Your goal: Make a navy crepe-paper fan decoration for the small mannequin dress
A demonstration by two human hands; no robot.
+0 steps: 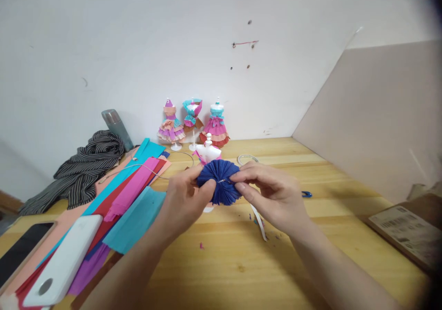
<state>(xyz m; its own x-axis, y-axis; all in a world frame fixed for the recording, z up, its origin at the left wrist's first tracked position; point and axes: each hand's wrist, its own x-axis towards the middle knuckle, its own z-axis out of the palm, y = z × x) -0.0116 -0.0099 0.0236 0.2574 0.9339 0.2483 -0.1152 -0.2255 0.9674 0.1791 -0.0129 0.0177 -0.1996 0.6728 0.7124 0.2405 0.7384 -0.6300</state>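
Observation:
A round rosette of dark blue pleated crepe paper [221,188] is held up above the table between both hands. My left hand [188,197] grips its left side, with the thumb on the near face. At its right edge, my right hand [269,192] pinches the pleats between thumb and fingertips. A small pale line shows near the rosette's middle; what it is I cannot make out. Just behind stands a white mini dress form [208,152] with pink at its sides. A curved white strip [258,222] lies on the table below my right hand.
Three dress forms in paper dresses [215,126] stand along the wall. Crepe paper sheets [136,220], a white power bank [65,259], a phone [26,250], a striped cloth [86,163] and a bottle [117,128] are leftward. A tape roll [247,158] lies behind; a cardboard box [400,232] sits right.

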